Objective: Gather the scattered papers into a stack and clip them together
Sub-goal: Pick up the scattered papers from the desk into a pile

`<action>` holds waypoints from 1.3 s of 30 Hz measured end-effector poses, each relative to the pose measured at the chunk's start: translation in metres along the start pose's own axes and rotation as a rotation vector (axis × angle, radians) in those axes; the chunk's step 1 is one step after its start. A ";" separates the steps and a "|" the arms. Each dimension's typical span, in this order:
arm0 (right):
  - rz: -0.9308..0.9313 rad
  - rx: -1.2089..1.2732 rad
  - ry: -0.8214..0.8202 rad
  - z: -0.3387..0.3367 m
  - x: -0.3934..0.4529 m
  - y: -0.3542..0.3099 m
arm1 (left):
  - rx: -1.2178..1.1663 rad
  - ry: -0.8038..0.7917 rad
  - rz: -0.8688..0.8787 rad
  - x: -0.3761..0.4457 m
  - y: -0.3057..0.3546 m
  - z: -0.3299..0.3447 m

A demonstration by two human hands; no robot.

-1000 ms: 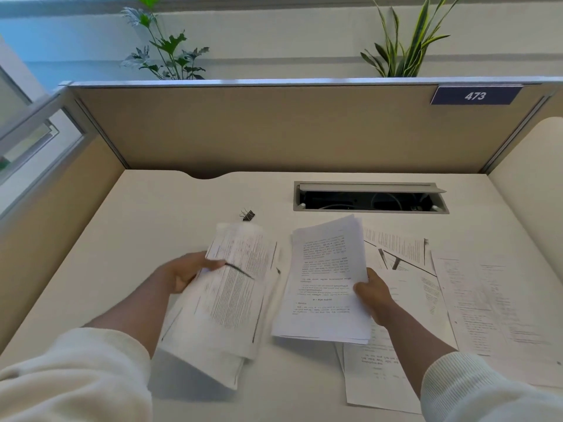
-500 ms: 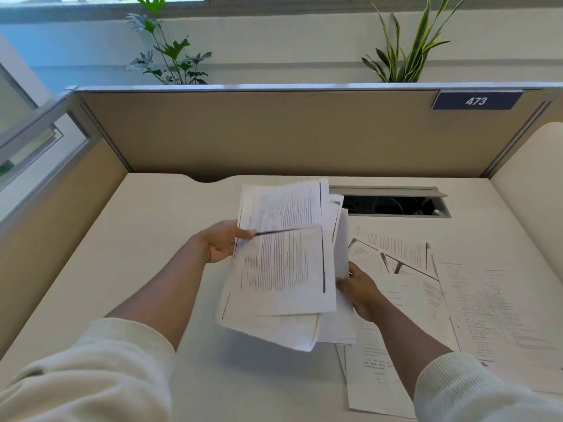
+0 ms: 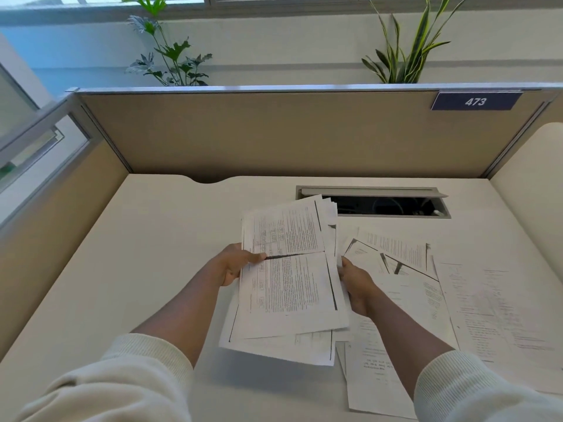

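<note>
Papers (image 3: 289, 287) in an uneven stack are held above the desk (image 3: 158, 239), near its middle, and I see their edges are not aligned. My left hand (image 3: 234, 264) grips the left edge of this stack, with the thumb on the top sheet. My right hand (image 3: 355, 283) holds the right edge, fingers curled behind the sheets. More loose sheets (image 3: 457, 300) lie flat on the desk to the right, overlapping each other, some under my right forearm. Far behind them is an open cable slot (image 3: 384, 205) in the desk. A partition (image 3: 274, 132) with a plate "473" (image 3: 475, 101) stands at the far side.
</note>
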State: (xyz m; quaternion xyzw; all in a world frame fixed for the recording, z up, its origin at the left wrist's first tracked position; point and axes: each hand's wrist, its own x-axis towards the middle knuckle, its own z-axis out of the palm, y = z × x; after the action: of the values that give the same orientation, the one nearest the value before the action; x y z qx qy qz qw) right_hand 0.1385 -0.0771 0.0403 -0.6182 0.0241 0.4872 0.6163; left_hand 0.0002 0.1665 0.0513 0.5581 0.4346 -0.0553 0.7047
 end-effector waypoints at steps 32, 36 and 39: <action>-0.559 -0.508 0.181 0.046 0.010 -0.013 | -0.034 0.112 0.462 -0.018 0.012 0.003; -0.529 -0.373 0.151 0.047 0.010 -0.021 | -0.080 0.080 0.458 -0.020 0.015 -0.004; -0.458 -0.264 0.142 0.047 0.009 -0.025 | -0.115 0.021 0.411 -0.019 0.016 -0.008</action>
State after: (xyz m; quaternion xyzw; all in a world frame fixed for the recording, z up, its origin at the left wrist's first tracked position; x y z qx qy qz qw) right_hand 0.1316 -0.0291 0.0643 -0.7153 -0.1371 0.2893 0.6212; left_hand -0.0066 0.1711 0.0763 0.5943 0.3214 0.1205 0.7273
